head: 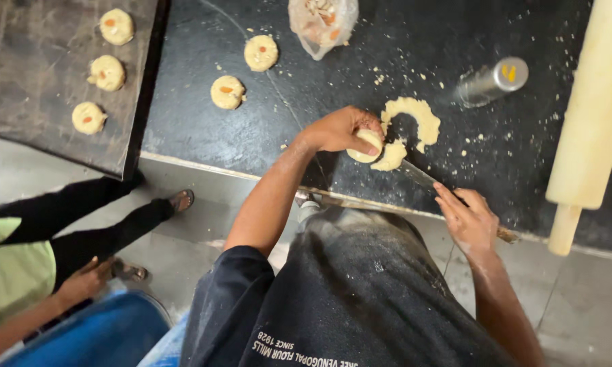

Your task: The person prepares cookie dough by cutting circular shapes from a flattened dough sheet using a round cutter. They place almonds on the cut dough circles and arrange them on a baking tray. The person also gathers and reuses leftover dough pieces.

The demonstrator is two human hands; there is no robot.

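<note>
My right hand [470,221] grips a knife [420,179]; ahead, my left hand [341,129] clamps a dough round [367,146] beside scraps [414,119].

Likely bakery: rolling pin [595,102], tray [20,81].

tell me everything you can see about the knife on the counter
The knife has a flat, dull metal blade and a wooden-looking handle. It lies low across the dark counter, tip under the pale dough scraps. The right hand presses fingers on it near the handle; the handle end pokes out past the counter edge.
</note>
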